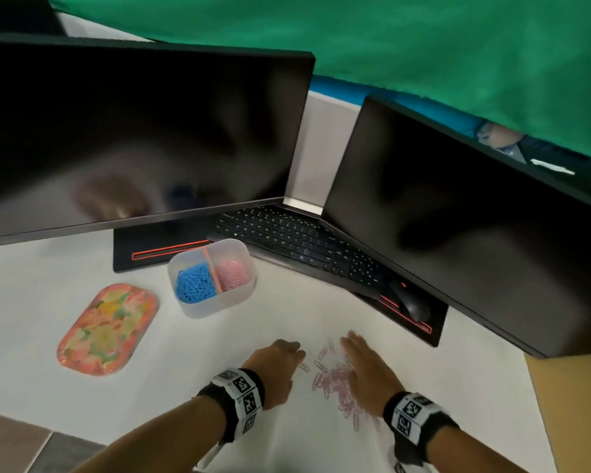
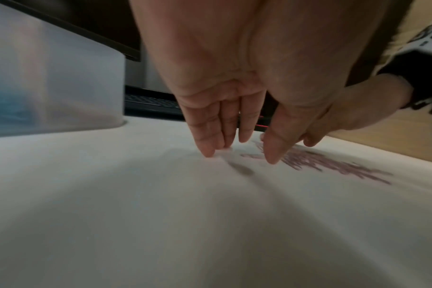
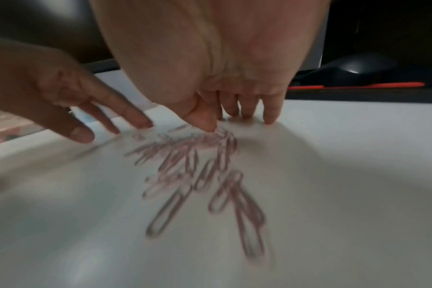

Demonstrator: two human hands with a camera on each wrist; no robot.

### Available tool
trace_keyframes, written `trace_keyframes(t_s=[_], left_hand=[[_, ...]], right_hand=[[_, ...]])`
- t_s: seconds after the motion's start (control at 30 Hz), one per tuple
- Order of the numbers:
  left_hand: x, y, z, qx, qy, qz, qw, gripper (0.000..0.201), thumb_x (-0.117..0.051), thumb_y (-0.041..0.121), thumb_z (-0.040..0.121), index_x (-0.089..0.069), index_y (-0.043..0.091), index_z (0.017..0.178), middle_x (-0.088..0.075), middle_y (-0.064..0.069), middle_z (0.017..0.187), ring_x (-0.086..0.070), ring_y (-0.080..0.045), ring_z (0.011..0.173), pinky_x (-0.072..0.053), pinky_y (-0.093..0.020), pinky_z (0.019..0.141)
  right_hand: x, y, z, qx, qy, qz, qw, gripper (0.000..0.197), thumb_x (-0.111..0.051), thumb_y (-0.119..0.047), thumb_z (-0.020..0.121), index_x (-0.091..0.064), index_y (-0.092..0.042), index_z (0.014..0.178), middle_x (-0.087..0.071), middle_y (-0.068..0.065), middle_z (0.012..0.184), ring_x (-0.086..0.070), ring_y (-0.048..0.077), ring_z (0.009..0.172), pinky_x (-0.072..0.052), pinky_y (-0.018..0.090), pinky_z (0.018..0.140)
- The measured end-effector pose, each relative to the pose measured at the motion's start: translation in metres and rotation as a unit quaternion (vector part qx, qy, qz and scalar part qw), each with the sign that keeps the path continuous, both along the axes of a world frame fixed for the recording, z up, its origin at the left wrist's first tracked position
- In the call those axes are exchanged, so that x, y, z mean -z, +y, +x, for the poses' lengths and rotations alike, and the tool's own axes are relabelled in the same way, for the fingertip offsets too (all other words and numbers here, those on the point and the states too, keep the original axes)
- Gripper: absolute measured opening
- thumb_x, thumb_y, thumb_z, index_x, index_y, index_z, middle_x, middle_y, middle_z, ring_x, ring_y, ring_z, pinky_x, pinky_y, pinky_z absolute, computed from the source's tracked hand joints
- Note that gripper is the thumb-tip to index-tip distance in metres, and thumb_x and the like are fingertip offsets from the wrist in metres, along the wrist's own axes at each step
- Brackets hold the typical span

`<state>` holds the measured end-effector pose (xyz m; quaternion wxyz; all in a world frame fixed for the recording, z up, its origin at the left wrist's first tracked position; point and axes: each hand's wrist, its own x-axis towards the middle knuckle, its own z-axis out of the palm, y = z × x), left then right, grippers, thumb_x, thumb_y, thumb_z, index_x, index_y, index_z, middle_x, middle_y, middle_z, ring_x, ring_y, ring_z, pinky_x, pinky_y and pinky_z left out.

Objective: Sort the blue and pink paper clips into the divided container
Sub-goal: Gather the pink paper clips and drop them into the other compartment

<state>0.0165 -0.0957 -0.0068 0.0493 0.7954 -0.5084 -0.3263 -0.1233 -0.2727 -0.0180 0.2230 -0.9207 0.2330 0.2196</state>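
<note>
Several pink paper clips [image 1: 335, 380] [image 3: 197, 167] [image 2: 333, 167] lie loose on the white table between my hands. My left hand [image 1: 280, 363] [image 2: 237, 148] sits left of the pile, fingers straight, tips touching the table. My right hand [image 1: 365, 367] [image 3: 237, 124] rests on the pile's right side, fingers straight, thumb tip at the clips. Neither hand holds a clip. The translucent divided container [image 1: 243, 295] stands farther back, with blue clips [image 1: 193, 283] in its left half and pink clips [image 1: 232, 273] in its right half.
A flowered tray [image 1: 106, 329] lies at the left. Two dark monitors [image 1: 133, 138] [image 1: 475, 227], a black keyboard [image 1: 297, 240] and a mouse [image 1: 410, 302] stand behind the container. The table's right edge [image 1: 533, 397] is near my right wrist.
</note>
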Motion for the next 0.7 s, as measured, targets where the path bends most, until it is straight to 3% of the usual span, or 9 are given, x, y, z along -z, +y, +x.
trace_keyframes(t_s=[0.13, 0.2, 0.3, 0.37, 0.4, 0.47, 0.57, 0.7], left_hand=[[0.012, -0.001, -0.024, 0.107, -0.009, -0.029, 0.994, 0.068, -0.047, 0.009, 0.089, -0.018, 0.008, 0.151, -0.007, -0.007, 0.161, -0.002, -0.018, 0.148, -0.011, -0.028, 0.118], [0.018, 0.000, -0.033, 0.131, 0.015, -0.031, 0.991, 0.071, -0.044, 0.008, 0.089, -0.012, 0.010, 0.152, -0.002, -0.005, 0.161, 0.003, -0.016, 0.148, -0.008, -0.027, 0.118], [0.018, -0.002, -0.039, 0.138, 0.046, -0.022, 0.989, 0.070, -0.042, 0.011, 0.092, -0.007, 0.016, 0.153, 0.002, 0.000, 0.161, 0.003, -0.012, 0.148, -0.011, -0.030, 0.121], [0.016, -0.007, -0.037, 0.114, 0.034, -0.033, 0.992, 0.068, -0.041, 0.016, 0.094, -0.007, 0.018, 0.153, 0.007, 0.000, 0.161, 0.002, -0.014, 0.148, -0.013, -0.030, 0.120], [0.016, -0.012, -0.035, 0.096, 0.018, -0.038, 0.995, 0.068, -0.040, 0.018, 0.095, -0.005, 0.018, 0.153, 0.010, 0.000, 0.161, 0.004, -0.016, 0.148, -0.012, -0.031, 0.121], [0.014, -0.024, -0.030, 0.074, -0.026, -0.032, 0.996, 0.071, -0.039, 0.020, 0.095, 0.002, 0.015, 0.153, 0.015, -0.004, 0.159, 0.009, -0.022, 0.148, -0.006, -0.033, 0.121], [0.015, -0.040, -0.029, 0.075, -0.054, -0.004, 0.996, 0.078, -0.042, 0.016, 0.091, 0.008, 0.011, 0.152, 0.014, -0.009, 0.159, 0.011, -0.023, 0.147, -0.002, -0.032, 0.121], [0.021, -0.047, -0.043, 0.114, -0.059, -0.024, 0.991, 0.076, -0.042, 0.010, 0.088, -0.001, 0.007, 0.152, 0.007, -0.012, 0.160, 0.009, -0.023, 0.148, 0.001, -0.029, 0.120]], right_hand=[[0.003, 0.017, -0.026, -0.103, -0.041, 0.014, 0.994, 0.062, -0.030, -0.006, 0.097, -0.004, -0.016, 0.152, 0.013, -0.008, 0.154, 0.010, 0.010, 0.145, 0.008, 0.020, 0.116], [0.005, 0.019, -0.037, -0.103, -0.061, 0.062, 0.991, 0.061, -0.033, -0.006, 0.097, -0.010, -0.020, 0.152, 0.006, -0.015, 0.153, 0.004, 0.001, 0.143, 0.002, 0.016, 0.117], [0.006, 0.013, -0.055, -0.032, -0.089, 0.125, 0.988, 0.064, -0.039, -0.009, 0.095, -0.014, -0.025, 0.151, -0.004, -0.022, 0.151, -0.007, -0.006, 0.140, -0.010, 0.011, 0.114], [0.007, 0.004, -0.069, 0.036, -0.125, 0.093, 0.987, 0.062, -0.044, -0.014, 0.092, -0.023, -0.025, 0.149, -0.020, -0.019, 0.150, -0.021, -0.002, 0.139, -0.019, 0.014, 0.114], [0.008, 0.000, -0.077, 0.076, -0.146, 0.066, 0.984, 0.058, -0.048, -0.017, 0.091, -0.031, -0.025, 0.145, -0.032, -0.016, 0.145, -0.034, -0.001, 0.132, -0.028, 0.015, 0.110], [0.007, -0.007, -0.094, 0.158, -0.161, 0.046, 0.973, 0.048, -0.057, -0.020, 0.087, -0.043, -0.027, 0.132, -0.046, -0.012, 0.124, -0.049, -0.005, 0.105, -0.039, 0.007, 0.089], [0.010, -0.009, -0.109, 0.195, -0.110, 0.065, 0.972, 0.049, -0.063, -0.014, 0.083, -0.044, -0.023, 0.128, -0.044, -0.008, 0.109, -0.046, -0.007, 0.083, -0.035, 0.001, 0.072], [0.018, 0.002, -0.099, 0.194, -0.134, 0.077, 0.969, 0.040, -0.063, -0.017, 0.085, -0.050, -0.018, 0.123, -0.045, -0.009, 0.096, -0.045, -0.003, 0.074, -0.037, 0.003, 0.071]])
